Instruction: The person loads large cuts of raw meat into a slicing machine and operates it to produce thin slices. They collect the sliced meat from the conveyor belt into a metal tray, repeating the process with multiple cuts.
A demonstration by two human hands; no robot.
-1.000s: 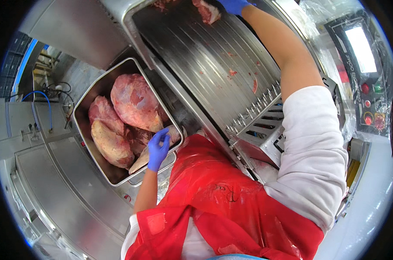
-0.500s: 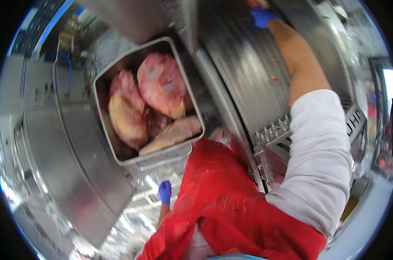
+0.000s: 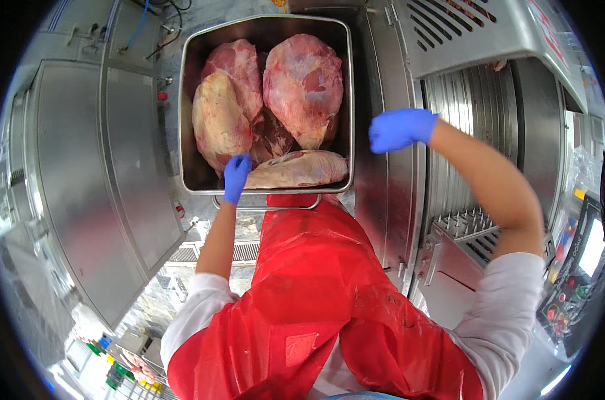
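Observation:
A deep rectangular steel bin (image 3: 268,191) holds several large pieces of raw meat. One rounded red piece (image 3: 302,87) lies at the right, a fat-covered yellowish piece (image 3: 219,123) at the left, and a long pale piece (image 3: 302,170) along the near wall. My left hand (image 3: 237,177), in a blue glove, is over the bin's near rim beside the yellowish and long pieces, its fingers drawn together. Whether it touches the meat I cannot tell. To the right of the bin, my right hand (image 3: 401,130), also blue-gloved, is curled above the machine's steel edge with nothing visible in it.
On the right stands a steel machine with a ridged bed (image 3: 452,100), a slotted guard (image 3: 449,30), a row of metal spikes (image 3: 464,221) and a control panel (image 3: 572,267). Steel cabinets (image 3: 102,167) line the left. A handle (image 3: 302,207) projects from the bin's near side.
My right hand has come back from the far end of the ridged bed toward the bin. My left hand has risen from beside my apron to the bin's near rim. The view has turned.

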